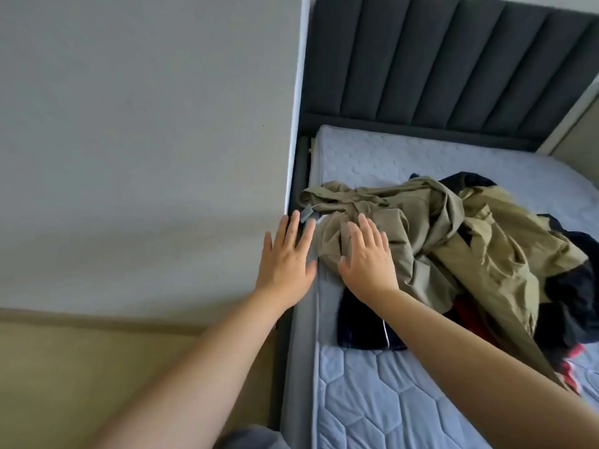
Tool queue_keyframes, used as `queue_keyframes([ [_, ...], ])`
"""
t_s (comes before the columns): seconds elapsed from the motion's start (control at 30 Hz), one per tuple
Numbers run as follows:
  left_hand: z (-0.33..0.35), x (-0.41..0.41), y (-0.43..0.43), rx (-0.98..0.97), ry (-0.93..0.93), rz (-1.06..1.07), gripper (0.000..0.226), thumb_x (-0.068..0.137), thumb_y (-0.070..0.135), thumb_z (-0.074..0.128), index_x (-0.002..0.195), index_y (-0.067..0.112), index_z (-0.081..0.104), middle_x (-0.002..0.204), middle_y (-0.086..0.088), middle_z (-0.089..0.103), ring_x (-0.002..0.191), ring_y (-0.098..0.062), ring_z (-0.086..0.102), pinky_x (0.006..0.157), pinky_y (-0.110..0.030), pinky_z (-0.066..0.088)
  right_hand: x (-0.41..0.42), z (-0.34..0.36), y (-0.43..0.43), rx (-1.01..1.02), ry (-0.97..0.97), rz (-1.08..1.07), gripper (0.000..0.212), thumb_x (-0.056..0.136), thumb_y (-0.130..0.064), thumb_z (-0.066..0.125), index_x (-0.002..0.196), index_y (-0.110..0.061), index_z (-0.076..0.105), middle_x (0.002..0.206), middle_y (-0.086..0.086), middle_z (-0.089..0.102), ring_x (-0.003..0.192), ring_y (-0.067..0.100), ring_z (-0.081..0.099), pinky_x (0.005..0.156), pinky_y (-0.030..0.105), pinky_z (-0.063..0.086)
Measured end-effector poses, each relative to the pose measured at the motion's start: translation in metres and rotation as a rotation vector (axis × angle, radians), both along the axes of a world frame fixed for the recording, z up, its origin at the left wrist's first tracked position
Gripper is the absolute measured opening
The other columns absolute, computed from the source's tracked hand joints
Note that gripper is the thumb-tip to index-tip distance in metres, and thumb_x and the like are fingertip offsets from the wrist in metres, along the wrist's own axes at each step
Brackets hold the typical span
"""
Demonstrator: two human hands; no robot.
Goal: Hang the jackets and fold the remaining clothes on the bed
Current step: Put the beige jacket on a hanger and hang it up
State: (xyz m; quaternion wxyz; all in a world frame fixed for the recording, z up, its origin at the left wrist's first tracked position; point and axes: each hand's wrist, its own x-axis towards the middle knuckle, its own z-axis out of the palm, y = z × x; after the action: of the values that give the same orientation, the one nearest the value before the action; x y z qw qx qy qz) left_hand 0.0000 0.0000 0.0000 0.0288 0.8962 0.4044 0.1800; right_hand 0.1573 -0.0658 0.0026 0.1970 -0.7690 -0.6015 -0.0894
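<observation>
Both arms reach forward, bare forearms coming in from the near edge, palms down. Left hand (287,257): fingers straight and fanned, holding nothing, over the grey side rail (298,351) at the left edge of the bed, fingertips near the wall corner. Right hand (368,257): fingers also straight and slightly spread, nothing pinched, over the near-left edge of the olive jacket (453,238); can't tell if the palm actually presses the fabric or sits just above it. The hands are side by side, apart, not touching. The jacket lies crumpled on the mattress (372,400), topmost in the clothes heap, spreading from the left edge toward the right. A small grey tag (306,216) sits at its left end, just past the left hand's fingertips; print too blurred to read. No other legible writing. Under the jacket: a dark navy garment (356,332) sticks out on the near side, partly hidden by the right forearm; more dark clothing (570,286) at the right; a red garment (570,364) pokes out near-right. The mattress is bare, light blue-grey, quilted. A dark grey channelled headboard (437,59) stands at the far end. A plain wall (146,124) fills the left, tight against the rail, with tan floor (81,367) near-left.
</observation>
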Motion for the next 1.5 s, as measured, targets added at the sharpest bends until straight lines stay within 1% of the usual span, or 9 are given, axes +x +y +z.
queue_keyframes([
  [0.23, -0.012, 0.063, -0.031, -0.743, -0.209, -0.004, 0.067, 0.095, 0.024, 0.047, 0.151, 0.022, 0.009, 0.159, -0.001, 0.005, 0.145, -0.019, 0.012, 0.113, -0.033, 0.018, 0.093, -0.024, -0.033, -0.269, 0.376, -0.338, 0.092, 0.082, -0.029, 0.066, 0.15, -0.014, 0.006, 0.156, 0.011, 0.012, 0.143, 0.028, 0.016, 0.116, 0.043, 0.017],
  [0.37, -0.022, 0.082, -0.032, -0.92, -0.241, 0.022, 0.057, 0.095, 0.024, 0.046, 0.148, 0.022, 0.024, 0.155, -0.002, 0.024, 0.14, -0.02, 0.027, 0.106, -0.03, 0.027, 0.11, -0.037, -0.033, -0.342, 0.579, -0.365, 0.093, 0.087, -0.021, 0.059, 0.15, -0.023, -0.01, 0.121, 0.013, 0.056, 0.114, 0.032, 0.054, 0.1, 0.042, 0.04],
  [0.57, -0.033, 0.094, -0.02, -1.117, -0.456, 0.183, 0.048, 0.096, 0.021, 0.047, 0.143, 0.016, 0.037, 0.144, -0.007, 0.042, 0.129, -0.02, 0.043, 0.096, -0.026, 0.033, 0.094, -0.045, -0.023, -0.412, 0.954, -0.167, 0.04, 0.085, 0.006, 0.04, 0.103, -0.009, 0.071, 0.071, 0.006, 0.061, 0.06, 0.016, 0.052, 0.055, 0.017, 0.045],
  [0.67, -0.036, 0.099, -0.016, -1.312, -0.679, 0.326, 0.042, 0.097, 0.027, 0.046, 0.138, 0.021, 0.041, 0.133, -0.001, 0.049, 0.112, -0.019, 0.053, 0.086, -0.032, 0.039, 0.087, -0.031, -0.032, -0.595, 0.844, 0.083, 0.043, 0.079, 0.0, 0.043, 0.053, -0.022, 0.068, 0.051, -0.002, 0.059, 0.048, 0.008, 0.047, 0.053, 0.017, 0.04],
  [0.87, -0.036, 0.116, -0.025, -1.633, -0.849, 0.399, 0.022, 0.09, 0.035, 0.061, 0.095, 0.014, 0.058, 0.075, -0.005, 0.065, 0.061, -0.019, 0.062, 0.057, -0.029, 0.05, 0.079, -0.001, -0.047, -0.85, 1.137, 0.421, 0.041, 0.079, 0.014, 0.037, 0.054, -0.008, 0.062, 0.044, -0.01, 0.054, 0.04, 0.003, 0.04, 0.045, 0.012, 0.032],
  [1.0, -0.031, 0.128, -0.022, -1.617, -0.954, 0.481, 0.04, 0.087, 0.014, 0.066, 0.123, 0.001, 0.055, 0.121, -0.015, 0.061, 0.109, -0.031, 0.059, 0.092, -0.042, 0.049, 0.08, 0.002, -0.052, -0.995, 1.141, 0.487, 0.041, 0.079, 0.014, 0.034, 0.058, -0.008, 0.061, 0.047, -0.005, 0.052, 0.043, 0.006, 0.041, 0.047, 0.014, 0.032],
  [1.2, -0.016, 0.114, -0.016, -1.473, -0.959, 0.357, 0.037, 0.094, -0.002, 0.045, 0.128, 0.009, 0.055, 0.121, -0.013, 0.061, 0.102, -0.028, 0.059, 0.097, -0.039, 0.045, 0.1, -0.011, -0.052, -0.492, 1.47, -0.194, 0.012, 0.092, -0.01, 0.048, 0.088, -0.006, 0.058, 0.074, 0.011, 0.057, 0.059, 0.017, 0.056, 0.052, 0.024, 0.048],
  [1.33, 0.004, 0.084, -0.031, -1.574, -0.725, 0.008, 0.044, 0.093, -0.012, 0.032, 0.128, 0.003, 0.053, 0.092, -0.007, 0.065, 0.077, -0.016, 0.064, 0.077, -0.029, 0.052, 0.114, -0.012, -0.036, -0.139, 1.897, -0.4, 0.063, 0.089, -0.046, 0.057, 0.138, -0.014, 0.035, 0.125, 0.013, 0.049, 0.108, 0.028, 0.054, 0.089, 0.042, 0.047],
  [1.5, 0.019, 0.066, -0.048, -1.622, -0.39, -0.184, 0.035, 0.093, -0.009, 0.043, 0.123, 0.001, 0.056, 0.081, 0.002, 0.071, 0.074, -0.009, 0.068, 0.074, -0.021, 0.056, 0.088, -0.003, -0.019, -0.024, 1.642, -0.427, 0.033, 0.088, 0.006, 0.048, 0.12, -0.001, 0.049, 0.114, 0.019, 0.055, 0.097, 0.033, 0.058, 0.072, 0.044, 0.052],
])
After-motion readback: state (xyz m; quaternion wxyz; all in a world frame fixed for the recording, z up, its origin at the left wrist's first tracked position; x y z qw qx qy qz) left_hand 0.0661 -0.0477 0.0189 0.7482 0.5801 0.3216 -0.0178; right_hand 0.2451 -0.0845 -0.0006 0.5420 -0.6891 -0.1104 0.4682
